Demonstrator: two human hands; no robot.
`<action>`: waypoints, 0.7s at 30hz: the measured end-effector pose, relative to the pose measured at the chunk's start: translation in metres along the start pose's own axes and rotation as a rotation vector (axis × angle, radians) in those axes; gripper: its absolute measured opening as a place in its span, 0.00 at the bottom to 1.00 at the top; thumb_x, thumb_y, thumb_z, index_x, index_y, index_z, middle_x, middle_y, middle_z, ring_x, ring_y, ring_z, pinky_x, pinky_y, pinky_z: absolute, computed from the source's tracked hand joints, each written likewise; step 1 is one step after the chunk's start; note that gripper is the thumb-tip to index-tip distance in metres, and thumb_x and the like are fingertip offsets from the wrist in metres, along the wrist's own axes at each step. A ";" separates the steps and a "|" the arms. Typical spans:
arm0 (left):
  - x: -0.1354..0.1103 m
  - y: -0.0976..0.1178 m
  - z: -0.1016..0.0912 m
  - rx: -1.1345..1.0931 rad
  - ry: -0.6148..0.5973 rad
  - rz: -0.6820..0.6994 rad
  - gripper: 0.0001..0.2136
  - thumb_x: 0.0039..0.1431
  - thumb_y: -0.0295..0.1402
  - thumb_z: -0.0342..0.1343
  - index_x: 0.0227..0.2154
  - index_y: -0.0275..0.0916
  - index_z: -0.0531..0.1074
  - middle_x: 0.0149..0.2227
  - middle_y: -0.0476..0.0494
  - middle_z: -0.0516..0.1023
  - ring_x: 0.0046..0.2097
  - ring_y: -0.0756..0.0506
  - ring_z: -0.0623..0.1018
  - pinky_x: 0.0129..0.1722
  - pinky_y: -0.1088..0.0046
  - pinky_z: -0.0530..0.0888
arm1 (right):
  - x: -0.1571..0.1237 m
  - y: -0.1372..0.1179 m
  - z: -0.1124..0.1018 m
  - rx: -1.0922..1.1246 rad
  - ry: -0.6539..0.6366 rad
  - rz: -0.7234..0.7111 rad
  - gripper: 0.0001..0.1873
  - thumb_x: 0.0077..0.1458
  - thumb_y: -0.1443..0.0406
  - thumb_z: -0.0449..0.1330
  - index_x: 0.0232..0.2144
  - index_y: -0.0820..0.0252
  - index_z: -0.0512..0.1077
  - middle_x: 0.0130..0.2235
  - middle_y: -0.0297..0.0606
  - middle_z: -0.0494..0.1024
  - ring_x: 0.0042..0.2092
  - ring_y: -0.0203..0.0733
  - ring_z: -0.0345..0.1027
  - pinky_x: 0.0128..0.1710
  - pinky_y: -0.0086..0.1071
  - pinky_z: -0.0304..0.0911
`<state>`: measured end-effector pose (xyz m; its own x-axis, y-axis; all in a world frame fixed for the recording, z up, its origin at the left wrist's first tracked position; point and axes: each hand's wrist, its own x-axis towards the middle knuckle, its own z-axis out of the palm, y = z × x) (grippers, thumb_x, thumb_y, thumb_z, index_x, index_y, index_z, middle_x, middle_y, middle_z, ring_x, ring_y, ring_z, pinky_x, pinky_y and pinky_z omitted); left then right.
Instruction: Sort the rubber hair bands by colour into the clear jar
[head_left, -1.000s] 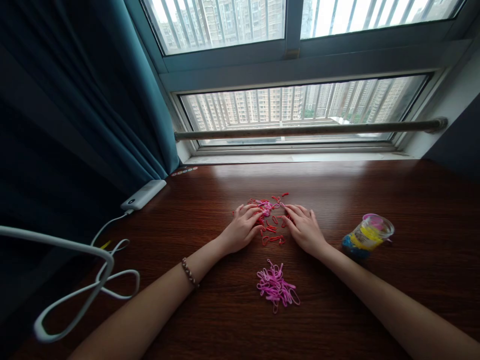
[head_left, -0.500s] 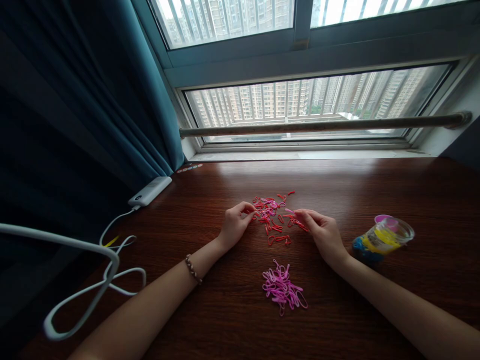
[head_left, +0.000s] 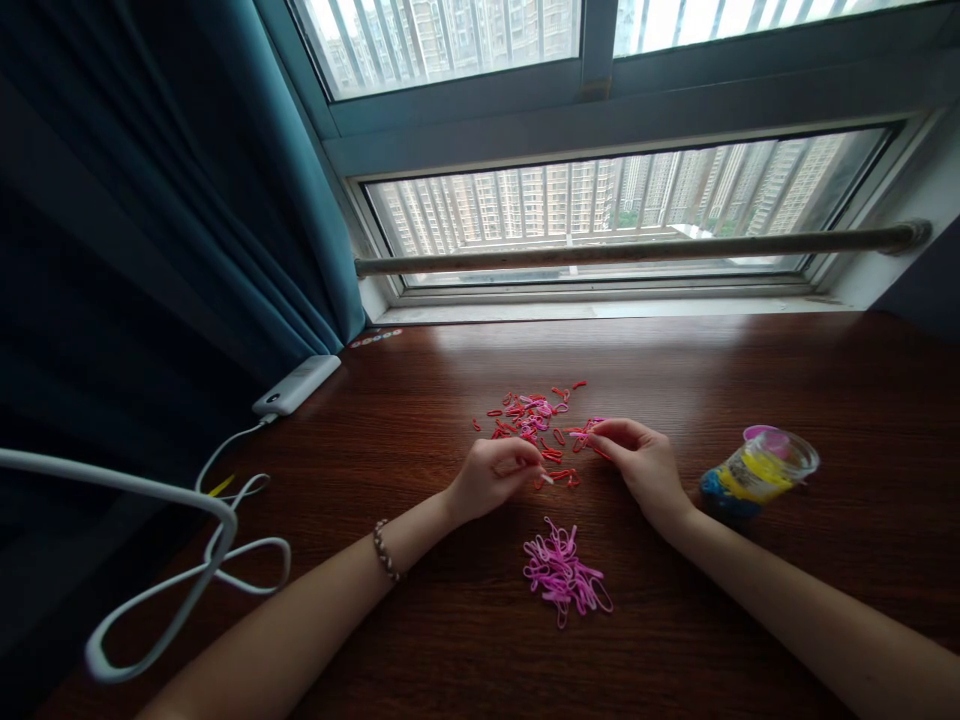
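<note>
My left hand (head_left: 491,478) is closed in a pinch on a pale pink rubber band (head_left: 547,479), just above the near side of a mixed pile of red and pink rubber bands (head_left: 534,412). At the pile's right edge, the thumb and forefinger of my right hand (head_left: 643,462) are pressed together on a pink rubber band (head_left: 576,435), with red bands directly around the fingertips. Closer to me lies a separate heap of pink rubber bands (head_left: 564,572). Several red bands (head_left: 564,477) lie between the two heaps.
A clear tub (head_left: 761,470) with yellow and blue on it lies tilted on the brown table (head_left: 675,620), right of my right hand. On the left are a white power bank (head_left: 298,385) and a looped white cable (head_left: 161,485). A window with a rail (head_left: 637,252) stands behind.
My left hand has moved from the pile's left side toward me and right, carrying a pale pink band. The right hand's fingertips have dipped slightly among the red bands.
</note>
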<state>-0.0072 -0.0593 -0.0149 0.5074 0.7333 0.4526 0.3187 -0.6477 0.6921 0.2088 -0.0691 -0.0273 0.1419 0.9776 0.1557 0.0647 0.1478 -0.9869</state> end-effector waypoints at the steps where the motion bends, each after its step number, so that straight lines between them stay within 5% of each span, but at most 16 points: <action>1: -0.002 0.005 0.002 0.005 -0.062 0.051 0.08 0.53 0.34 0.54 0.31 0.35 0.71 0.28 0.44 0.76 0.29 0.51 0.74 0.30 0.77 0.71 | 0.000 0.000 0.000 0.014 -0.004 -0.001 0.15 0.40 0.57 0.63 0.29 0.62 0.73 0.33 0.42 0.77 0.35 0.43 0.71 0.38 0.38 0.67; 4: -0.004 0.009 0.002 0.106 -0.152 0.173 0.09 0.54 0.34 0.53 0.36 0.35 0.71 0.27 0.44 0.76 0.29 0.50 0.74 0.31 0.75 0.71 | -0.001 -0.001 0.002 0.003 -0.012 -0.045 0.14 0.43 0.58 0.61 0.31 0.62 0.72 0.33 0.41 0.76 0.35 0.43 0.71 0.37 0.36 0.67; 8: 0.003 -0.007 -0.007 0.350 -0.008 0.191 0.08 0.57 0.31 0.49 0.33 0.36 0.72 0.29 0.42 0.75 0.33 0.48 0.72 0.36 0.69 0.70 | -0.012 -0.010 0.004 -0.182 -0.087 -0.304 0.08 0.51 0.62 0.55 0.31 0.60 0.71 0.33 0.39 0.74 0.36 0.41 0.68 0.38 0.34 0.64; 11: 0.009 -0.021 -0.012 0.460 0.076 0.133 0.07 0.56 0.31 0.50 0.32 0.38 0.73 0.33 0.43 0.75 0.37 0.46 0.71 0.40 0.66 0.69 | -0.026 -0.020 0.006 -0.324 -0.337 -0.549 0.07 0.53 0.67 0.52 0.31 0.59 0.71 0.33 0.39 0.72 0.36 0.38 0.66 0.36 0.32 0.63; 15: 0.011 -0.026 -0.012 0.492 0.017 0.103 0.08 0.56 0.30 0.50 0.36 0.41 0.72 0.38 0.44 0.75 0.42 0.45 0.70 0.43 0.64 0.69 | -0.042 -0.027 0.010 -0.534 -0.745 -0.888 0.09 0.50 0.71 0.52 0.32 0.60 0.70 0.31 0.40 0.71 0.32 0.38 0.63 0.31 0.31 0.61; 17: 0.010 -0.026 -0.011 0.507 -0.019 0.096 0.09 0.57 0.29 0.49 0.38 0.41 0.72 0.41 0.44 0.75 0.44 0.45 0.69 0.45 0.62 0.68 | -0.046 -0.028 0.010 -0.608 -0.851 -1.006 0.09 0.49 0.69 0.52 0.33 0.60 0.70 0.30 0.40 0.71 0.30 0.38 0.62 0.29 0.31 0.60; 21: 0.009 -0.026 -0.010 0.507 -0.032 0.092 0.10 0.57 0.28 0.48 0.39 0.40 0.72 0.41 0.43 0.74 0.45 0.45 0.69 0.45 0.61 0.68 | -0.047 -0.030 0.007 -0.555 -0.787 -0.980 0.13 0.51 0.65 0.53 0.39 0.61 0.69 0.32 0.41 0.72 0.31 0.38 0.63 0.30 0.32 0.61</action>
<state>-0.0190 -0.0333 -0.0234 0.5737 0.6668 0.4757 0.6154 -0.7341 0.2869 0.1931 -0.1180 -0.0053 -0.7707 0.3628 0.5239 0.2220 0.9235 -0.3129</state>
